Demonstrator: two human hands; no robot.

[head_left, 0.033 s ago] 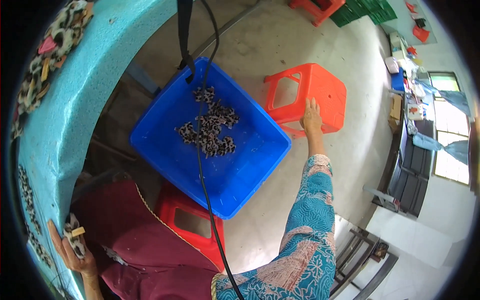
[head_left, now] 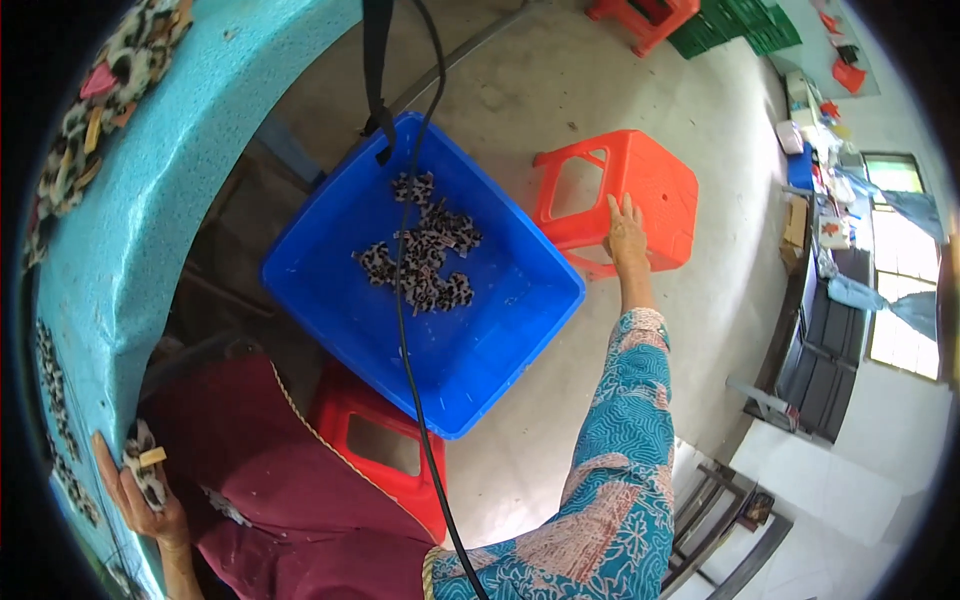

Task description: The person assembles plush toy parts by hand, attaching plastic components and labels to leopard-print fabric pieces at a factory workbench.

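Observation:
At the lower left my left hand [head_left: 150,500] is closed around a black-and-white spotted plush piece [head_left: 147,475] with a small tan tab on it. That hand is beside the edge of the turquoise-covered table [head_left: 90,370]. My right arm reaches forward, and my right hand [head_left: 627,240] grips the near edge of a red plastic stool [head_left: 672,205], its thumb side partly hidden. Between my arms is a blue plastic bin [head_left: 490,330], which holds several spotted plush pieces [head_left: 435,250] in a loose heap.
A dark strap [head_left: 373,60] and a black cable [head_left: 408,350] hang across the bin. Under the bin's near side stands another red stool [head_left: 395,480]. More spotted pieces [head_left: 120,80] lie on the table. Farther off are a red stool [head_left: 650,20], green crates [head_left: 735,25] and a wooden frame [head_left: 725,520].

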